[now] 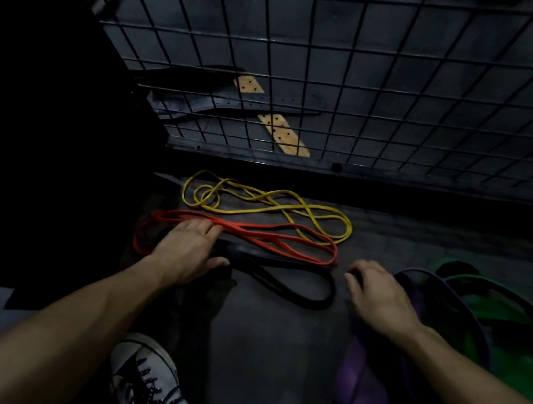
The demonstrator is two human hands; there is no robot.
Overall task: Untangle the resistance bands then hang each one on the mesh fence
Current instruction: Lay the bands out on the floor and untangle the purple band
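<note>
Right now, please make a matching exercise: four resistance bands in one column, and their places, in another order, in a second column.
Bands:
1. yellow band
2. red band
3. black band
4. purple band

Places:
A. under the right wrist, beside the green band
B. nearest the mesh fence
C. under the fingers of the left hand
D. between the two hands, nearer than the red one

Pairs: 1-B, 2-C, 3-D, 4-A

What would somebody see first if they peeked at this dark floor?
Probably the bright yellow band lying in tangled loops on the floor just below the mesh fence, with the red band right in front of it. The left hand rests on the red band. At the right, the right hand hovers beside a green band and a purple band.
</note>
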